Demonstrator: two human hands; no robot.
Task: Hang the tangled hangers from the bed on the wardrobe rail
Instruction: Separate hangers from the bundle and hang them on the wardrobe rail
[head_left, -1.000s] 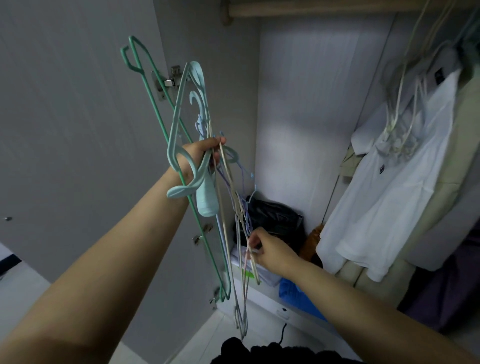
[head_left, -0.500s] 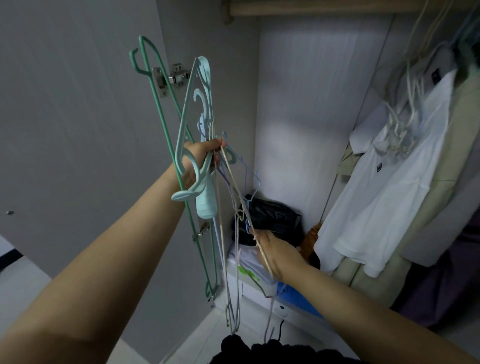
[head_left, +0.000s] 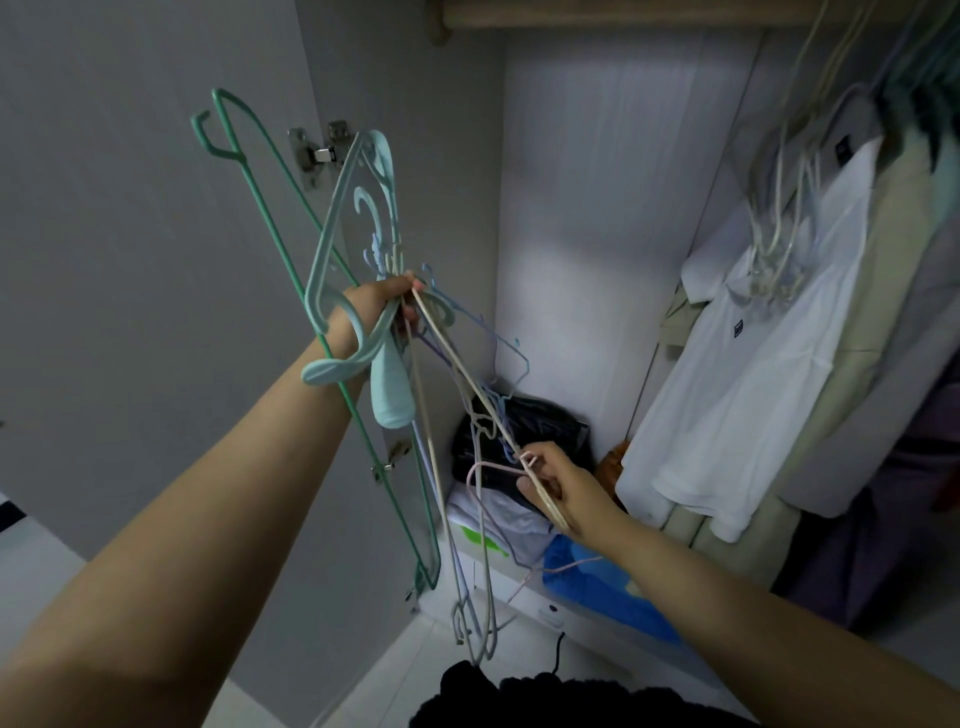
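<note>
My left hand (head_left: 374, 312) is raised in front of the open wardrobe and grips a tangled bunch of hangers (head_left: 395, 364). The bunch holds a long green wire hanger (head_left: 291, 218), pale blue plastic hangers (head_left: 363, 218) and several thin wire ones trailing down. Lower and to the right, my right hand (head_left: 558, 483) pinches a beige hanger (head_left: 467, 384) that runs diagonally up to my left hand, with a pink wire hanger (head_left: 483, 470) looped beside its fingers. The wooden wardrobe rail (head_left: 597, 13) crosses the top of the view.
Empty hangers (head_left: 779, 218), a white shirt (head_left: 753, 374) and a beige garment (head_left: 883, 322) hang on the right of the rail. Folded clothes (head_left: 498, 514), a black bag (head_left: 540, 426) and a blue item (head_left: 597, 587) lie on the wardrobe floor. The open door (head_left: 130, 260) stands left.
My right hand has drawn the beige hanger out to the right and away from the bunch. My left hand has stayed raised, and the hanging wires have swung slightly.
</note>
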